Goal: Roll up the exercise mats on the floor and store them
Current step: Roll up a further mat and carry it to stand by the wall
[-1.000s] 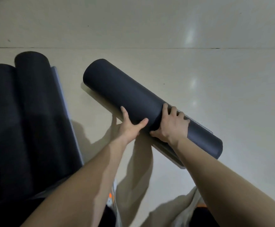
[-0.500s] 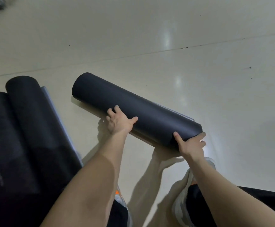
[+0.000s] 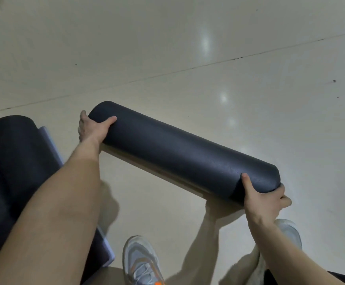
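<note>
A dark rolled mat point(image 3: 180, 157) lies at a slant across the middle of the view, its far end up and to the left, its near end down and to the right. The left hand point(image 3: 93, 128) clasps the far end, thumb laid over the top of the roll and fingers curled around the end face. The right hand point(image 3: 264, 199) clasps the near end the same way, thumb pressed on the upper surface, fingers wrapped under and behind the end. Both hands are closed firmly on the roll, one at each end.

A band of shadow runs along the lower edge of the roll on the pale glossy floor point(image 3: 208, 48), and the mat seems lifted a little clear of the floor, though the angle leaves this unsure.

To the left, beside the left forearm, two more rolled mats point(image 3: 13, 153) lie side by side (dark like the first), with a lighter greyish mat edge point(image 3: 50, 145) showing along their right side. They are apart from the held roll.

At the bottom, a grey sneaker with an orange accent point(image 3: 143, 262) stands between the forearms, and a second shoe point(image 3: 290, 233) shows partly behind the right wrist.
</note>
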Demonstrator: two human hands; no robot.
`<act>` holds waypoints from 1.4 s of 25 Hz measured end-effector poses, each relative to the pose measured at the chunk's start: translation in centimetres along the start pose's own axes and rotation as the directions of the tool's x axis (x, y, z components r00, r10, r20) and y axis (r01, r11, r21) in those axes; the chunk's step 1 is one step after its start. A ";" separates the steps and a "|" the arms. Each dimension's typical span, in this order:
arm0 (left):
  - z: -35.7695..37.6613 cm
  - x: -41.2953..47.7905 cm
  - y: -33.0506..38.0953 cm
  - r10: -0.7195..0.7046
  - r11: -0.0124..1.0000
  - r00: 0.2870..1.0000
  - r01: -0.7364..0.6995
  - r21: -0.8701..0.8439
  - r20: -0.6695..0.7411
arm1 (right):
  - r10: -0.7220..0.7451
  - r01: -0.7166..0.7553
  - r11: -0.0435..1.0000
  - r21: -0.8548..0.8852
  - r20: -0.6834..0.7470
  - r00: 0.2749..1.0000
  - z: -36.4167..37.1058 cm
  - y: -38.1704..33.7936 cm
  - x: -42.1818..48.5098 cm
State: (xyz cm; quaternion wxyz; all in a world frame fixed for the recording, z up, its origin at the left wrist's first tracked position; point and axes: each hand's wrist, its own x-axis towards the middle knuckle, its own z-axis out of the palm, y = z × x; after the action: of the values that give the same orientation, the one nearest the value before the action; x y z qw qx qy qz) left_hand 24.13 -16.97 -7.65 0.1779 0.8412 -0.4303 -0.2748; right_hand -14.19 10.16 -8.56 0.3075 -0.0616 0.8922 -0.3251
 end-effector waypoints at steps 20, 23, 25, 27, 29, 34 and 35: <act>2.2 -5.6 -3.1 -0.283 0.957 0.958 0.281 -0.068 -0.032 | -0.331 0.851 0.076 -0.519 0.792 0.513 8.4 -11.9 0.8; 6.5 -11.7 -1.9 -0.398 0.825 0.903 0.430 -0.367 0.162 | -0.139 0.873 0.135 -0.468 0.864 0.484 10.0 -15.6 2.6; 8.6 -16.5 -0.2 -0.394 0.701 0.857 0.515 -0.494 0.333 | -0.151 0.883 0.126 -0.453 0.871 0.468 10.5 -15.8 2.7; 9.4 -19.8 0.5 -0.399 0.700 0.848 0.528 -0.481 0.349 | -0.144 0.882 0.205 -0.424 0.878 0.456 10.8 -14.2 1.5; 8.8 -21.1 -1.0 -0.426 0.714 0.858 0.514 -0.475 0.289 | -0.130 0.872 0.336 -0.357 0.899 0.418 10.6 -10.7 -0.9; 5.7 -21.9 -6.6 -0.406 0.647 0.861 0.507 -0.569 0.305 | -0.108 0.728 0.646 -0.228 0.917 0.384 9.9 -4.1 -4.9; 5.3 -21.7 -7.1 -0.372 0.643 0.861 0.508 -0.573 0.346 | -0.102 0.694 0.685 -0.220 0.915 0.391 10.2 -3.6 -4.8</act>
State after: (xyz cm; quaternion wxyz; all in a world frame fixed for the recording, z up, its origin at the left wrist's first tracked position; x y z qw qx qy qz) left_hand 14.93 4.55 -8.91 0.3406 0.7746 -0.1053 -0.5223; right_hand -4.64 3.28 -9.97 0.5729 -0.5284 0.6258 -0.0311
